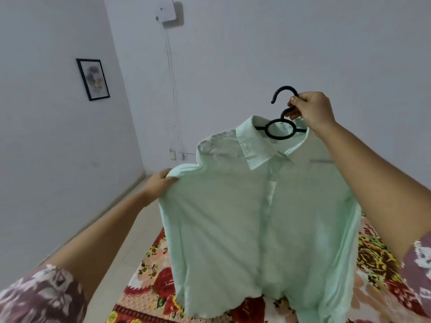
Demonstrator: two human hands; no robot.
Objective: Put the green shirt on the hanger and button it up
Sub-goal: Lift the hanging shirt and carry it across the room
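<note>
A pale green shirt point(245, 217) hangs in the air on a black plastic hanger point(279, 129), collar at the top and front placket facing me. My right hand point(310, 110) grips the neck of the hanger just below its hook. My left hand point(161, 183) pinches the shirt's left shoulder and sleeve edge, pulling it out to the side. The hanger's arms are hidden inside the shirt. The placket runs closed down the middle; I cannot make out the buttons.
Below the shirt lies a bed with a red and yellow floral cover point(149, 285). A tiled floor point(121, 241) runs along the left. A framed picture point(93, 79) hangs on the left wall; a white box point(166, 10) with cables is on the far wall.
</note>
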